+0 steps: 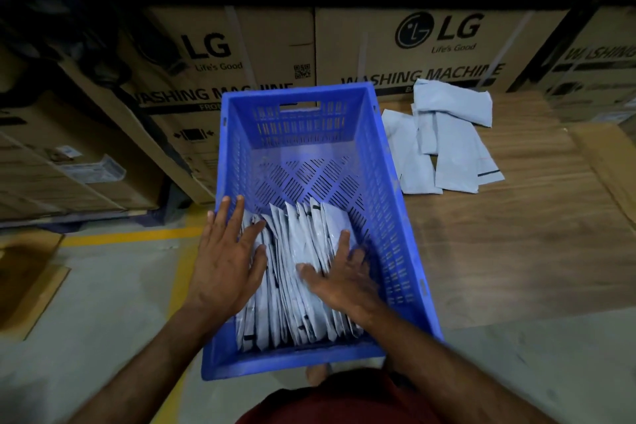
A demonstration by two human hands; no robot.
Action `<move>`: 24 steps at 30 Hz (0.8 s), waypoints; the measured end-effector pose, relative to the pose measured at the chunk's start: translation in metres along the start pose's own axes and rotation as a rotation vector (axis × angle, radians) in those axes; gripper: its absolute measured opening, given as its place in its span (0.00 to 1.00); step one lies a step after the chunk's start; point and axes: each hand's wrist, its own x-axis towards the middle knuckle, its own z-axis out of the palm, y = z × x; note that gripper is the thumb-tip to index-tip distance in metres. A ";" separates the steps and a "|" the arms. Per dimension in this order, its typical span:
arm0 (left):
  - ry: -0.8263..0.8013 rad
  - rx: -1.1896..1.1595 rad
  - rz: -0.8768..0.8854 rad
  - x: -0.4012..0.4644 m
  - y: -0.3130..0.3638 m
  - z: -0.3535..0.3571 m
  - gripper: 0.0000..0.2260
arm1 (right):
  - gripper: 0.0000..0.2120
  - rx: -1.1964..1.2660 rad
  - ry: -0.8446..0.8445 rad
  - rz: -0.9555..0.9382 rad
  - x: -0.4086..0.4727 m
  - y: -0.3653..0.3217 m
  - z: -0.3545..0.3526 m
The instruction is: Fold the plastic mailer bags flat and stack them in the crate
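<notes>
Grip: both hands flat, fingers spread, nothing pinched. Left hand [227, 262] presses the left flank of the folded mailers [296, 272], its outer fingers on or near the crate [237, 148] wall. Right hand [344, 279] lies palm-down on the right side of the same row, fingers splayed over the top edges.

Folded mailers stand on edge, packed in the near half of the crate; the far half shows bare floor grid. Right of the crate, a loose pile of mailers [447, 144] lies on a brown cardboard sheet [533, 217], apart from the crate, not yet stacked.

Handling, as I read it: thin poly film, very light, soft, slick. Folds will likely spring open and the row will slump unless squeezed from both sides. For the loose ones, take hold at a fold or seam edge, not mid-panel, where the film just slides.

Washing machine cartons [430, 45] behind.
</notes>
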 end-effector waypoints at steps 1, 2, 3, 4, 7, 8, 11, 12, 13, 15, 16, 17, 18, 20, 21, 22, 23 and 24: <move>0.002 0.002 -0.002 0.000 0.001 0.000 0.23 | 0.55 -0.026 0.049 -0.056 -0.004 0.001 -0.005; 0.008 -0.001 -0.001 0.001 0.003 -0.001 0.23 | 0.54 -0.048 0.102 -0.122 -0.009 0.002 -0.011; 0.020 -0.014 0.000 0.002 0.006 -0.002 0.23 | 0.53 -0.067 0.154 -0.197 -0.014 0.002 -0.018; 0.036 -0.039 -0.001 0.004 0.012 -0.004 0.23 | 0.51 -0.080 0.206 -0.276 -0.020 0.003 -0.026; 0.087 -0.157 -0.011 0.020 0.043 -0.013 0.22 | 0.43 -0.072 0.438 -0.518 -0.039 0.005 -0.056; 0.105 -0.192 -0.009 0.028 0.057 -0.017 0.22 | 0.41 -0.049 0.545 -0.589 -0.041 0.008 -0.067; 0.133 -0.275 0.002 0.055 0.097 -0.022 0.21 | 0.36 0.044 0.809 -0.691 -0.031 0.034 -0.102; 0.133 -0.294 0.012 0.064 0.110 -0.022 0.21 | 0.35 0.039 0.865 -0.671 -0.023 0.048 -0.116; 0.136 -0.306 0.026 0.073 0.124 -0.021 0.22 | 0.34 0.016 0.900 -0.634 -0.015 0.064 -0.130; 0.158 -0.308 0.064 0.090 0.153 -0.020 0.22 | 0.34 -0.045 0.906 -0.547 0.003 0.100 -0.155; 0.172 -0.305 0.084 0.099 0.169 -0.021 0.23 | 0.34 -0.072 0.892 -0.502 0.013 0.119 -0.165; 0.185 -0.305 0.103 0.107 0.186 -0.022 0.23 | 0.35 -0.098 0.871 -0.459 0.023 0.136 -0.174; 0.197 -0.305 0.118 0.114 0.203 -0.021 0.23 | 0.35 -0.125 0.849 -0.423 0.033 0.152 -0.184; 0.212 -0.290 0.130 0.129 0.237 -0.017 0.24 | 0.36 -0.179 0.799 -0.369 0.053 0.180 -0.201; 0.210 -0.270 0.121 0.136 0.253 -0.011 0.25 | 0.36 -0.203 0.762 -0.350 0.063 0.192 -0.210; 0.200 -0.250 0.103 0.144 0.270 -0.002 0.25 | 0.37 -0.220 0.723 -0.335 0.074 0.202 -0.219; 0.176 -0.237 0.077 0.151 0.285 0.009 0.26 | 0.37 -0.231 0.685 -0.325 0.085 0.210 -0.228; 0.144 -0.231 0.050 0.156 0.298 0.022 0.26 | 0.38 -0.232 0.652 -0.321 0.095 0.218 -0.236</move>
